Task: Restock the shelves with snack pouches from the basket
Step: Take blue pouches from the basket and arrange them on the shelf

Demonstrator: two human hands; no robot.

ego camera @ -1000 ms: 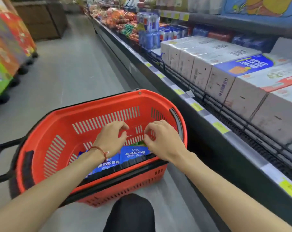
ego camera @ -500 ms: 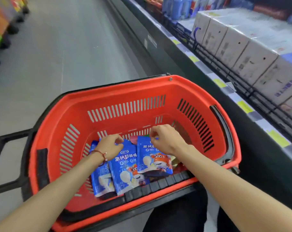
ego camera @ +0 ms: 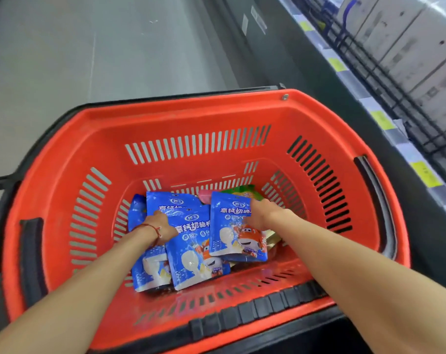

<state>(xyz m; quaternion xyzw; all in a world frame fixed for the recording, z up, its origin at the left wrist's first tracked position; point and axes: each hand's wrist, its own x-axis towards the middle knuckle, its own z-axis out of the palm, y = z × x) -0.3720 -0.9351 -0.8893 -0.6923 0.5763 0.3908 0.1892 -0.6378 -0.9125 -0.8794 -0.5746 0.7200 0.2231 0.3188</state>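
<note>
Head camera looks straight down into a red basket [ego camera: 191, 108] standing on the aisle floor [ego camera: 89, 60], with the shelf [ego camera: 385, 118] running along its right side and pale cartons [ego camera: 408, 47] stacked on it.

At the bottom of the basket lie several blue snack pouches, flat and overlapping: a middle pouch [ego camera: 193, 254], a right pouch [ego camera: 229, 236] and a rear pouch [ego camera: 170, 201] partly covered by the other two. Behind them a green pack [ego camera: 242, 189] and something pink [ego camera: 204, 196] peek out. Each blue pouch has its long axis running away from the person, top edge toward the far wall of the basket, bottom edge nearest the body.

The left hand [ego camera: 160, 227], a red string [ego camera: 150, 227] round its wrist, sits at the upper left edge of the middle pouch. Its fingers slip out of sight at that edge, so I cannot tell whether the grip has closed on it. The right hand [ego camera: 261, 214] lies over the upper right corner of the right pouch. Again, whether that grip is pinching or only pressing is not clear from here.

To my eye this is the pick-up step, with nothing yet lifted. The right hand is the nearer one to the shelf, so its pouch looks like the natural first to go across, lifted by its top edge and swung rightward over the basket rim.
</note>
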